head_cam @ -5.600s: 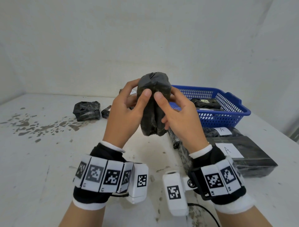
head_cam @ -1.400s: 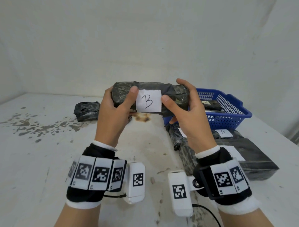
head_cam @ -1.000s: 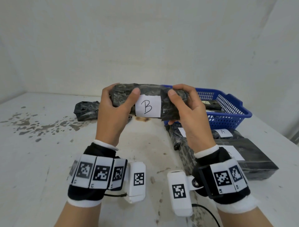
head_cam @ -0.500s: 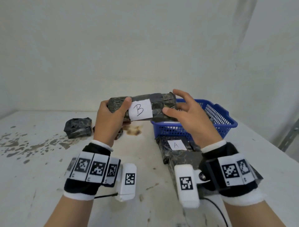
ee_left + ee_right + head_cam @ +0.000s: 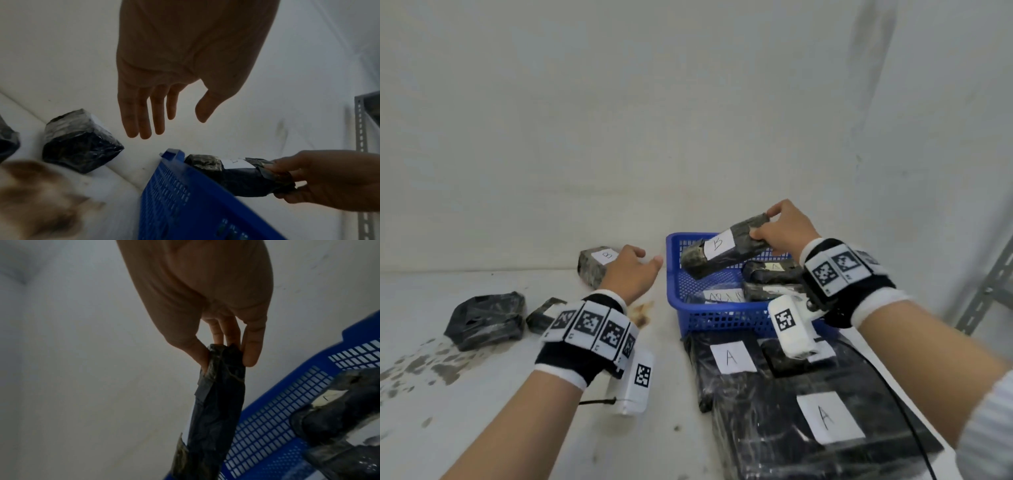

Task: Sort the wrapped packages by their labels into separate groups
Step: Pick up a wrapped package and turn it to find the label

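Hands (image 5: 784,229) above stained white table (image 5: 482,394)

Head view overhead; wrist views close; all share basket (image 5: 717,320).

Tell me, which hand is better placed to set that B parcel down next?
The right hand: it already grips the long B parcel by one end, above the blue basket. The left hand is open and holds nothing, near another B parcel.
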The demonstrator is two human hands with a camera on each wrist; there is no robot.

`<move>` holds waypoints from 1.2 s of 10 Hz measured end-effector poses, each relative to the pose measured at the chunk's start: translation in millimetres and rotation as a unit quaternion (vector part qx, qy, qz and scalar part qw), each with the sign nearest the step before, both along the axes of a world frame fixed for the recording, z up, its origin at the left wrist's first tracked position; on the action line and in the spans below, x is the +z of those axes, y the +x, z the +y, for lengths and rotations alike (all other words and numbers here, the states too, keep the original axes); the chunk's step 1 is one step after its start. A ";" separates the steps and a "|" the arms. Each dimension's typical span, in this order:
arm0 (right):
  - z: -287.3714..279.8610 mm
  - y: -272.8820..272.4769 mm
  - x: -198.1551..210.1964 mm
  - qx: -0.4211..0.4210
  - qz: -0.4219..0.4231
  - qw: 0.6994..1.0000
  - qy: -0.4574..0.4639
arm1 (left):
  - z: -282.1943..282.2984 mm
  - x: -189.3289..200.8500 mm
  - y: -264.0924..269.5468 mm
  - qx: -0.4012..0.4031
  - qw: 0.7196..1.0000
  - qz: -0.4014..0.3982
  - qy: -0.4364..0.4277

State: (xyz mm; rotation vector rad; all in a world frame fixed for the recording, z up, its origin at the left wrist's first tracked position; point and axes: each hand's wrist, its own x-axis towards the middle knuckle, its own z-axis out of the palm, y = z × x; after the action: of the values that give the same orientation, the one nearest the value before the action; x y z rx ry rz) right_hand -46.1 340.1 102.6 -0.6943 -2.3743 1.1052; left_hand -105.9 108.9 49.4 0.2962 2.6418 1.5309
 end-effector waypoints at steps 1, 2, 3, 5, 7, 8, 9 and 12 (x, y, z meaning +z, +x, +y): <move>12.8 -36.4 -11.7 0.002 -0.065 0.997 -0.031 | 14.4 -5.9 -15.7 -0.026 0.999 -0.001 -0.047; 17.4 -60.0 -18.9 0.051 -0.130 0.989 -0.058 | 24.0 -14.3 -29.1 -0.054 0.996 0.001 -0.072; 29.9 -73.8 -28.7 0.091 -0.237 0.967 0.028 | 26.4 -25.4 -41.4 -0.088 0.992 0.008 -0.093; 64.6 -108.8 -51.9 0.094 -0.236 0.963 -0.087 | 29.3 -38.4 -44.2 -0.145 0.984 0.029 -0.099; 54.4 -114.6 -38.4 0.075 -0.309 0.946 0.060 | 30.7 -41.9 -42.3 -0.149 0.985 0.029 -0.081; 54.8 -117.6 -48.4 0.100 -0.352 0.922 0.130 | 29.9 -42.7 -41.8 -0.148 0.986 0.026 -0.075; 54.9 -120.9 -50.2 0.138 -0.357 0.905 0.187 | 29.1 -42.9 -41.1 -0.148 0.986 0.024 -0.074; 49.8 -119.8 -60.2 0.263 -0.357 0.867 0.229 | 29.7 -45.3 -41.1 -0.146 0.986 0.027 -0.075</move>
State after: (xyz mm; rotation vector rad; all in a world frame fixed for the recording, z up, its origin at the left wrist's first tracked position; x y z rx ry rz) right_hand -165.9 389.9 42.4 -0.2972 -3.4399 0.4097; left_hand -147.0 138.5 4.1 0.6878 2.5905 1.2431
